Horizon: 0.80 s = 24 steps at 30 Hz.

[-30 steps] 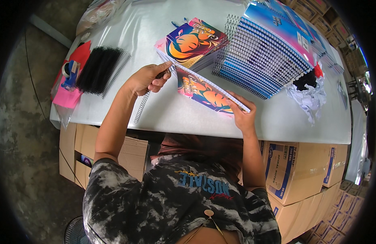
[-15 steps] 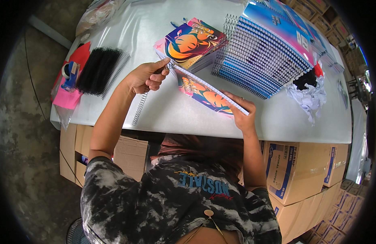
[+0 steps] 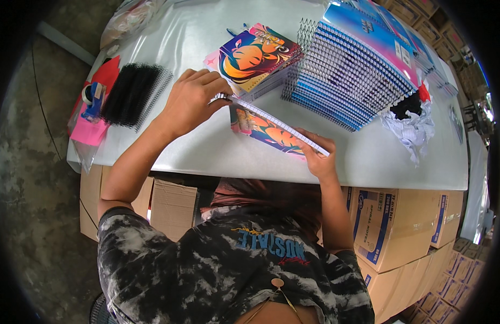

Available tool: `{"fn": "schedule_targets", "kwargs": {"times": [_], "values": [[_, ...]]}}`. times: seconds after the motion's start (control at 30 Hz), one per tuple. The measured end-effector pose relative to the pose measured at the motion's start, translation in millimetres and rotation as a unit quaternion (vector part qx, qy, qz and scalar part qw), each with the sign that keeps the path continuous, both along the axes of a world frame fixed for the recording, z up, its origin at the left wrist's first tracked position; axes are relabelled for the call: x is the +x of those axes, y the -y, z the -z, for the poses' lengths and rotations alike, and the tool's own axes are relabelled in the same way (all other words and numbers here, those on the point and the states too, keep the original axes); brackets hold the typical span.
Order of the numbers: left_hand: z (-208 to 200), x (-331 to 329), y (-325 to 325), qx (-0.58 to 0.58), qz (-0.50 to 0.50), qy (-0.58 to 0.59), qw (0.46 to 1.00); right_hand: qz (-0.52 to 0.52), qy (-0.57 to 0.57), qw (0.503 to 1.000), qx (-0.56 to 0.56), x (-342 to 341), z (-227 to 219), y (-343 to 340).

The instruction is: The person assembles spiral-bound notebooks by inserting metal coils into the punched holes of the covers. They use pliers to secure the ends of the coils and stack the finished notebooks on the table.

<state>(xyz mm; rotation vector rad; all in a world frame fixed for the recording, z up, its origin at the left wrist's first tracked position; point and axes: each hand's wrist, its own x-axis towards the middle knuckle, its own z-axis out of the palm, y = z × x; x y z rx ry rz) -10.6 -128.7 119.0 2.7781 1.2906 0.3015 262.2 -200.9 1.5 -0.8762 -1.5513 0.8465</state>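
My right hand (image 3: pixel 320 155) grips the right end of a notebook (image 3: pixel 274 135), tilted over the table with its punched white edge upward and its colorful illustrated cover toward me. At the notebook's left end, my left hand (image 3: pixel 195 102) is closed with the back of the hand up. A short piece of dark wire coil (image 3: pixel 222 97) shows at its fingertips, against the notebook's corner. The rest of the coil is hidden by the hand. Just beyond lies a stack of matching notebooks (image 3: pixel 255 56).
A bundle of black wire coils (image 3: pixel 133 97) lies at the left, beside a blue tape dispenser (image 3: pixel 92 102) and pink and red sheets. Coil-bound blue notebooks (image 3: pixel 347 75) are piled at the right, near crumpled paper (image 3: pixel 409 132). Cardboard boxes (image 3: pixel 396 221) stand below the table edge.
My left hand has turned over from a thumb-up pinch to back-up, with its elbow swung outward. The coil that dangled below it no longer shows. My right hand barely moved.
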Motion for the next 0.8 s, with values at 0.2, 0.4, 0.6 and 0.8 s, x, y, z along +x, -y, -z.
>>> {"fn": "schedule_targets", "kwargs": {"times": [0.2,0.4,0.6,0.8], "values": [[-4.2,-2.4,3.6,0.077,0.063,-0.04,0.994,-0.011,0.019,0.999,0.029,-5.7,5.5,6.7],[1.0,-4.0,1.1,0.176,0.097,-0.035,0.979,-0.003,0.011,1.0,0.028,-16.2,2.9,12.1],[-1.8,-3.6,5.0,0.161,0.092,-0.064,0.981,0.028,0.052,0.995,0.083,-20.7,7.7,14.4],[2.4,3.3,8.5,0.217,0.033,-0.01,0.976,0.04,0.056,0.993,0.094,-26.2,8.6,16.8]]}}
